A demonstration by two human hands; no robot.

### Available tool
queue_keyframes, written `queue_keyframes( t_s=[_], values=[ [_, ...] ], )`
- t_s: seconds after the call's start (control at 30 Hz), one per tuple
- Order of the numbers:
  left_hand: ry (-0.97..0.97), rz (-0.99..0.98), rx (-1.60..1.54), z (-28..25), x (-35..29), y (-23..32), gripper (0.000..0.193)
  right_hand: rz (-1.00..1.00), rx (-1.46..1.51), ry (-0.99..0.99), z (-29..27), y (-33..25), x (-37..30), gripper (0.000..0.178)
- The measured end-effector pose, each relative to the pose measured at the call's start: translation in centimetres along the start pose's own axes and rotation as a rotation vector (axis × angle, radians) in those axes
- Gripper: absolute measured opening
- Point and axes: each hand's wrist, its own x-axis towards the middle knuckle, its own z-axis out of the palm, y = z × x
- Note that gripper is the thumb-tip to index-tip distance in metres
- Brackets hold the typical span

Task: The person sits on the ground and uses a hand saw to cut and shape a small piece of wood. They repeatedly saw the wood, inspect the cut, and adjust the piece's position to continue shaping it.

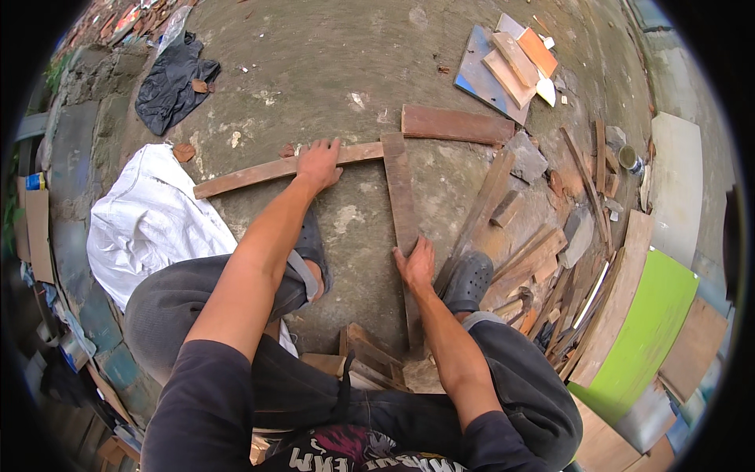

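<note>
My left hand (318,165) is closed over a narrow wooden strip (248,178) that lies crosswise on the ground. The strip's right end meets the top of a wider dark plank (401,193), which runs from there toward me. My right hand (417,266) grips the right edge of that plank about halfway down, its thumb on the upper face. Just beyond the corner where the two pieces meet, a reddish-brown board (456,123) reaches to the right. Its left end is close to the plank's top; whether they touch I cannot tell.
A white sack (157,220) lies at left, with a black plastic sheet (173,86) beyond it. Wood offcuts (511,67) are piled at the far right. Long scraps (480,212), a grey stone (525,157), a tin can (629,159) and a green panel (641,338) crowd my right side.
</note>
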Motion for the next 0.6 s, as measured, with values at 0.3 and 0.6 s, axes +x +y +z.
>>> queue_keyframes(
  t_s=[0.3, 0.6],
  values=[
    [0.029, 0.122, -0.058, 1.2, 2.4, 3.5, 0.056, 0.062, 0.208, 0.004, 0.6, -0.5, 3.6, 0.082],
    [0.084, 0.139, -0.023, 1.6, 2.1, 2.5, 0.045, -0.007, -0.002, 0.193, 1.5, -3.0, 0.9, 0.064]
  ],
)
